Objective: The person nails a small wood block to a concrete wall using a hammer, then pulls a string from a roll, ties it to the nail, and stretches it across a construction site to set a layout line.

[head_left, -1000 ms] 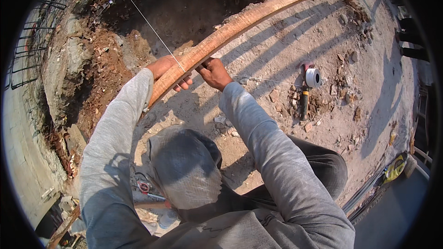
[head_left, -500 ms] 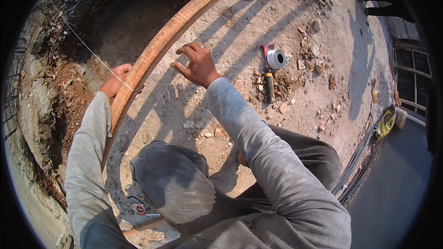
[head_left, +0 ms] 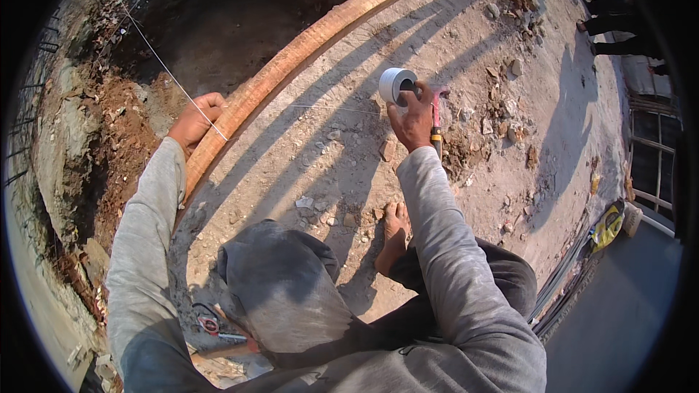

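Closed around the white spool of string (head_left: 397,84), my right hand (head_left: 413,120) holds it from below, with fingers hooked into the spool's dark centre hole and the thumb against its outer face. I hold the spool clear of the ground, above the sandy, stony soil (head_left: 466,51), about midway between the timber plank (head_left: 306,47) and the rubble patch (head_left: 502,113).

A thin white string (head_left: 328,109) runs leftward from the spool toward my left hand (head_left: 196,120). That hand is curled shut over the near edge of the plank, fingers wrapped on top; the string meets it at the knuckles. I cannot tell whether the string is pinched between the fingers or only pressed to the wood. From the same point a second run of string (head_left: 145,40) extends up and left over the dark excavated pit (head_left: 218,22).

The plank is long and orange-brown, and runs from my left hand up to the top right of the view along the pit edge. Just beside my right hand, on its right, a tool with a red and yellow handle (head_left: 437,120) lies on the ground. My bare foot (head_left: 395,236) rests on the soil below my right forearm. Reddish broken earth (head_left: 120,153) lies left of the plank. At lower right sits a yellow and black object (head_left: 606,225) beside dark rods (head_left: 564,276).
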`<move>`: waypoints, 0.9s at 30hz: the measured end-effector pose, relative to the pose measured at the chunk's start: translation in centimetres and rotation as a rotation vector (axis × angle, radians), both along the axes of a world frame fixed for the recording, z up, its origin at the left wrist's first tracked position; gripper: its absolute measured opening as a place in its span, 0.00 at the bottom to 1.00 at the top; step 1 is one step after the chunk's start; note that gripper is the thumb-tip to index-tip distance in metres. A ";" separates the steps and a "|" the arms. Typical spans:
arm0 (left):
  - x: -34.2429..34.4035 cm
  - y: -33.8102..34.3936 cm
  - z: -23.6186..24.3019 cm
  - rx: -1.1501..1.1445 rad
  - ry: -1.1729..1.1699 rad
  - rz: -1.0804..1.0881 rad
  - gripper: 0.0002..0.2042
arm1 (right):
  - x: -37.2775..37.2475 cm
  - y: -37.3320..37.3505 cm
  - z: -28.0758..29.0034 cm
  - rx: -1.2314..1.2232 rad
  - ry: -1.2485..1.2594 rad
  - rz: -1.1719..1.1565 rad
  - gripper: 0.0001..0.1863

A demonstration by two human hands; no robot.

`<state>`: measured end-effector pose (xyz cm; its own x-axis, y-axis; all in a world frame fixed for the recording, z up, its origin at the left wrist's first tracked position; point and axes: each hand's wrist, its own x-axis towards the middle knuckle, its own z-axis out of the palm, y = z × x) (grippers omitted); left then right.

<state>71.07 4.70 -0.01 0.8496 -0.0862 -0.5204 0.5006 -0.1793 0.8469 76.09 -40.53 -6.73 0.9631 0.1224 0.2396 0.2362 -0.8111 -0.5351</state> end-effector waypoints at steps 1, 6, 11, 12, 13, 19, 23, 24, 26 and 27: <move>-0.1 -0.2 0.5 -0.024 0.036 0.028 0.03 | 0.6 2.0 -0.1 -0.026 0.039 0.093 0.20; 0.2 -0.5 1.7 -0.175 0.088 0.152 0.01 | 1.3 6.4 -2.7 -0.111 0.159 0.215 0.21; -0.1 -0.5 1.2 -0.382 0.046 0.227 0.01 | 1.6 5.5 -2.5 -0.057 0.296 0.313 0.21; -0.1 -0.7 1.4 -0.385 0.057 0.231 0.02 | 1.9 5.2 -2.9 -0.058 0.285 0.338 0.20; -0.1 -0.6 1.5 -0.385 0.058 0.231 0.02 | 2.6 5.5 -2.7 -0.028 0.185 0.307 0.20; 0.1 -1.7 2.5 -0.421 0.057 0.278 0.04 | 6.0 4.0 -1.3 0.287 -0.075 -0.323 0.22; 0.2 -1.8 2.2 -0.324 0.092 0.214 0.04 | 9.7 -6.4 6.4 1.114 -0.281 -0.787 0.22; 0.3 -1.1 1.2 -0.302 0.076 0.200 0.05 | 9.9 -9.0 8.2 1.033 -0.271 -0.825 0.25; 0.7 -1.3 -0.2 -0.296 0.069 0.169 0.06 | 9.1 -15.2 11.0 0.823 -0.209 -0.913 0.28; 0.9 -1.5 -0.4 -0.298 0.091 0.180 0.07 | 8.6 -18.6 12.0 0.710 -0.150 -0.949 0.29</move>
<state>71.98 3.19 -0.43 0.8165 -0.0984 -0.5689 0.5771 0.1670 0.7994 84.71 -59.13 5.23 0.5541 -0.8282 0.0837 -0.1991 -0.2295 -0.9527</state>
